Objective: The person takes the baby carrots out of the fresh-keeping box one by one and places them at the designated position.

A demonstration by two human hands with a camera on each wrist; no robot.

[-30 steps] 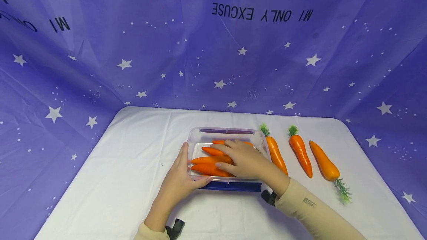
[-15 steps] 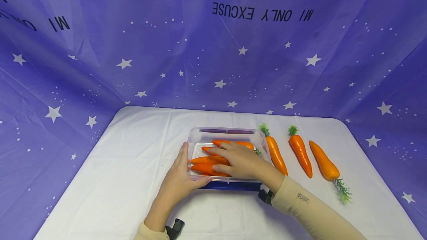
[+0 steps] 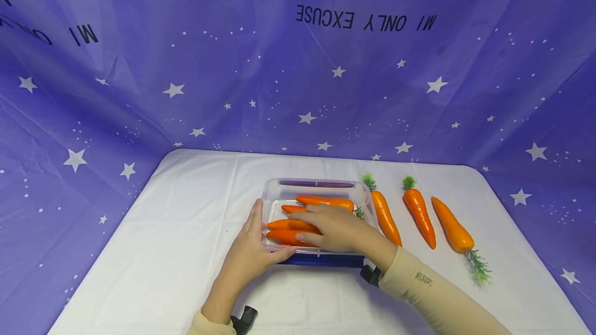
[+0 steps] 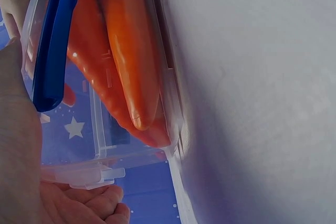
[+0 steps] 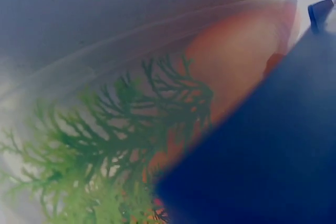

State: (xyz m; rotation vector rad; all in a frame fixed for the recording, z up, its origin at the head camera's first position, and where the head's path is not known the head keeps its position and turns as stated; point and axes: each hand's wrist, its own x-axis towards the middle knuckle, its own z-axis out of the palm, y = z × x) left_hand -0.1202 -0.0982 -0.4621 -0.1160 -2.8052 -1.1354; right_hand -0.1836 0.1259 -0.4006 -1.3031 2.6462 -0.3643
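Note:
A clear plastic storage box (image 3: 273,196) holds several orange carrots (image 3: 326,201) laid side by side, tips to the left. My left hand (image 3: 251,249) grips its near left corner, thumb along the front rim and fingers at the left wall. In the left wrist view, curled fingers (image 4: 102,203) sit below a clear clasp. My right hand (image 3: 337,229) reaches inside, extended fingers resting over the nearer carrots (image 3: 281,225) and covering their thick ends. Green carrot leaves (image 5: 105,135) show through the wall in the right wrist view, beside a blurred blue clasp (image 5: 252,156).
To the right of the box lie three more carrots: one close to its wall (image 3: 385,216), a second (image 3: 420,216) with leaves at the back, and a third (image 3: 451,226) with leaves toward the front. A white cloth (image 3: 186,231) covers the table; a purple star-print curtain (image 3: 261,107) surrounds it.
My right hand has shifted slightly toward the front of the box, uncovering the rearmost carrot and some leaves. My left hand and the box have stayed in place.

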